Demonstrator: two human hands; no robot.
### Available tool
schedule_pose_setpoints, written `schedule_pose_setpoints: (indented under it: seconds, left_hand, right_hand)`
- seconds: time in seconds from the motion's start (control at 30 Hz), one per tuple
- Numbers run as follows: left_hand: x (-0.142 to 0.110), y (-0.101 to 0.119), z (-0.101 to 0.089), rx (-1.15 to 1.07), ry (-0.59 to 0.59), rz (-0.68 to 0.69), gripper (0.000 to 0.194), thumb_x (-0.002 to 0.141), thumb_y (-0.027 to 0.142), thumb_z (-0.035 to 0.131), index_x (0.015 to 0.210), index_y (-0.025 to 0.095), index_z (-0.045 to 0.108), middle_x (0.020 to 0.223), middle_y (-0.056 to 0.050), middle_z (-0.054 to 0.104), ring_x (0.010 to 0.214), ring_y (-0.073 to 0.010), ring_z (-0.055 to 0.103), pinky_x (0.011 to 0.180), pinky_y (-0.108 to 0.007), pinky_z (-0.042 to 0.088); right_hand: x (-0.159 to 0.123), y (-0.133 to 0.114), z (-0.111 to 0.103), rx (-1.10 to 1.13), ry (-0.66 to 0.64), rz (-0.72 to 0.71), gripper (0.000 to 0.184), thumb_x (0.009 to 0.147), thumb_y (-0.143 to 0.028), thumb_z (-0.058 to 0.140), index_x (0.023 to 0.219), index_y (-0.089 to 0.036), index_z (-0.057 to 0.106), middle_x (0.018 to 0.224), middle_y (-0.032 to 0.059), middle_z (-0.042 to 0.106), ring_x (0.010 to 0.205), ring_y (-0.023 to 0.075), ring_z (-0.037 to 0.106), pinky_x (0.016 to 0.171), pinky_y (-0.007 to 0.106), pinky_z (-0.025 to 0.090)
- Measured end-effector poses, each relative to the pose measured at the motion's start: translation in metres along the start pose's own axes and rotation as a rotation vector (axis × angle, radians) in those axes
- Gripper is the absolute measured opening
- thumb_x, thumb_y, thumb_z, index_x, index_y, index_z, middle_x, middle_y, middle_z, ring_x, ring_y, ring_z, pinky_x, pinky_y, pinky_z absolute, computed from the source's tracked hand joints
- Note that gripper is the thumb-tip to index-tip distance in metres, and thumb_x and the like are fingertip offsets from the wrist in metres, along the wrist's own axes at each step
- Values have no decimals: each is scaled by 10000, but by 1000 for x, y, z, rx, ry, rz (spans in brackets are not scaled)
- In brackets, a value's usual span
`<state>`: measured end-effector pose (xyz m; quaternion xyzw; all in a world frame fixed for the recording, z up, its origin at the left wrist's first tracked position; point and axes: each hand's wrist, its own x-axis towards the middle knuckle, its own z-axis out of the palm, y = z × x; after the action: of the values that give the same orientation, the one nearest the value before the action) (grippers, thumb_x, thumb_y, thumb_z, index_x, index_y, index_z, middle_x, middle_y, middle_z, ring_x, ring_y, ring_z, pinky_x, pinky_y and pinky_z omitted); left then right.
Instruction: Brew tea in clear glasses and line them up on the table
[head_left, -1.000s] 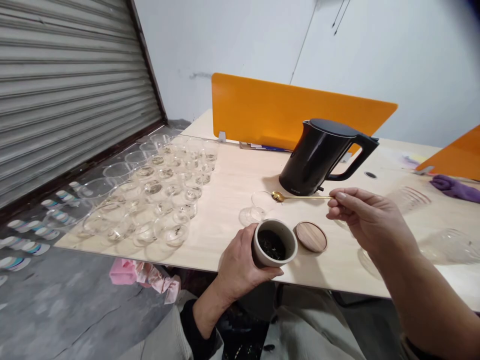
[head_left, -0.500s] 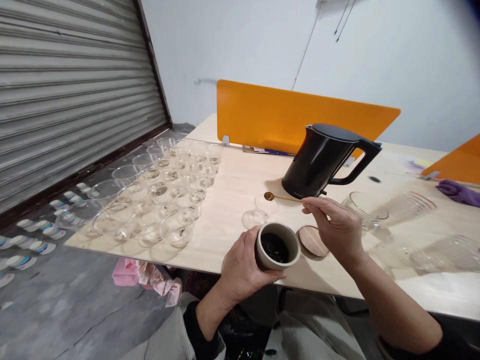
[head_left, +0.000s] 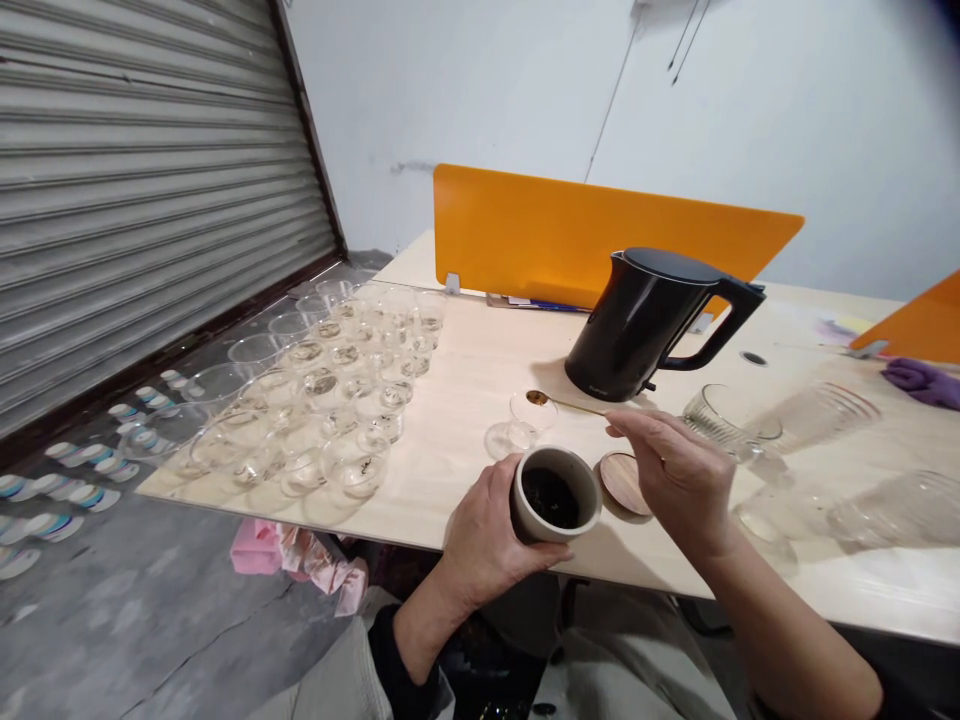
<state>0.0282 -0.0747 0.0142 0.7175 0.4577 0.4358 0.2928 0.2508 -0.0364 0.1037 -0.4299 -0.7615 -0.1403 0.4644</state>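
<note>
My left hand is wrapped round a pale ceramic canister, tilted towards me, with dark loose tea leaves inside. Between the fingers of my right hand is the handle of a small long-handled spoon. Its bowl carries something dark brown and sits over the mouth of a small clear glass cup. A round wooden lid lies on the table between my hands. Behind them stands a black electric kettle.
Many clear glass cups with dark bits inside crowd the table's left side. Glass tumblers and a glass jug are at the right. An orange divider rises behind the kettle. A purple cloth lies far right; small white-lidded pots stand lower left.
My right hand has rolled over slightly, and the spoon's bowl has tipped a little above the small glass cup. My left hand holds the canister in the same place.
</note>
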Motion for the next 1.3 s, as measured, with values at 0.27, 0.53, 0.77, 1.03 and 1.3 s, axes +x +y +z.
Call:
schedule_pose_setpoints:
  seconds: [0.27,0.53,0.77,1.03,1.3]
  left_hand:
    - [-1,0,1,13,12,5,980,621,454,950,1420,263,414,1372,-105,611,1283,-341,605,1083,-543,507]
    - [1,1,-1,-16,17,14,1017,585,433,978,1424,267,428,1391,-102,599,1305,-341,573,1116,-556,476]
    - [3,-4,-24,-199,37,11,770,761,611,840,1380,256,550,1393,-116,596,1296,-313,577,1054,-482,524]
    - [-3,-21,-38,107,230,162,355,972,408,682,1274,241,600,1147,-88,684,1066,-238,645,855,-380,584]
    - [-2,-24,-38,635,461,381,345,933,118,692,1260,165,593,1235,-144,679,1168,-300,603,1013,-499,519]
  right_hand:
    - [-8,0,11,-10,-88,-77,343,944,-71,516,1088,-256,767,931,31,789,849,190,764,785,323,635]
    - [4,-6,0,46,61,36,212,980,-143,607,1040,-262,771,849,13,780,819,202,751,781,348,602]
    - [3,-4,8,102,89,135,168,992,-197,625,1047,-258,772,850,9,783,823,206,748,817,368,587]
    - [-6,5,8,63,84,274,152,995,-292,644,1051,-268,783,866,-4,792,872,201,760,867,337,575]
    - [-3,42,-70,-55,295,596,245,933,-426,698,1090,-258,782,972,68,792,915,287,781,874,428,615]
